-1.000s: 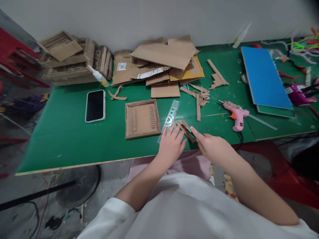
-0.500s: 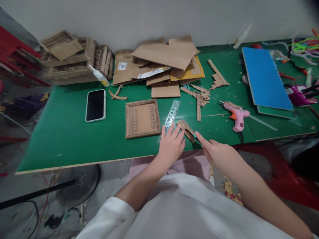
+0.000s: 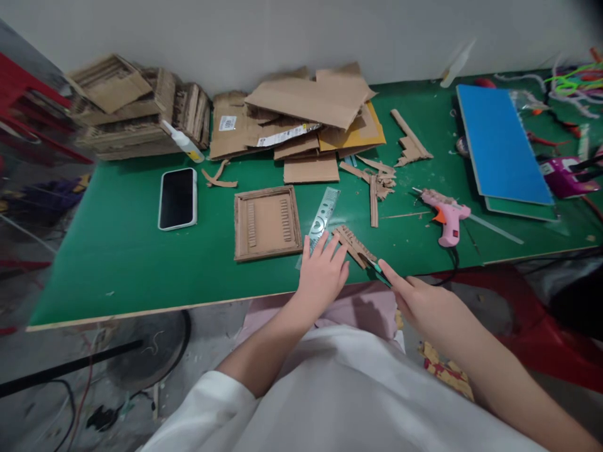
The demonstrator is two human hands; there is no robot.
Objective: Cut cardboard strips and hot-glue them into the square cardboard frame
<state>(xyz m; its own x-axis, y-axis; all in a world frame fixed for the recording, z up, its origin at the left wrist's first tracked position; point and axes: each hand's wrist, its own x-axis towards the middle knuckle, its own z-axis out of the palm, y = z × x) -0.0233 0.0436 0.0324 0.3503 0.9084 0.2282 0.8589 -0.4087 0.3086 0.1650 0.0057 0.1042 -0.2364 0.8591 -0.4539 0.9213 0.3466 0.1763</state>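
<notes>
Since a second ago the right hand (image 3: 426, 304) has drawn back toward the body, off the near edge of the green tabletop (image 3: 127, 257), taking the thin green-handled cutting tool (image 3: 379, 271) with it; the tool's tip has slid from the middle of the small corrugated cardboard strip (image 3: 353, 245) to its near end. That hand's fingers are closed around the tool, the forefinger stretched along its handle.

Just to its left, the left hand (image 3: 321, 276) has stayed put, lying flat at the tabletop's near edge with fingers (image 3: 330, 246) spread. The fingertips press on the lower end of the clear plastic ruler (image 3: 323, 216) and touch the cardboard strip, which lies slanted just beside the ruler.

Left of the ruler sits a square cardboard frame with ribbed slats (image 3: 267, 223), and further left a white-cased phone with a dark screen (image 3: 178, 198). To the right, near the strip, lies a pink hot-glue gun (image 3: 445, 216), and between it and the ruler a cluster of narrow cardboard offcuts (image 3: 379, 182).

Farther back, a heap of flat brown cardboard sheets (image 3: 306, 110) rests against the wall, with a stack of corrugated cardboard pieces (image 3: 127, 110) at the far left and a white glue bottle (image 3: 183, 143) leaning by it. A blue rectangular board (image 3: 499, 144) lies at the far right.
</notes>
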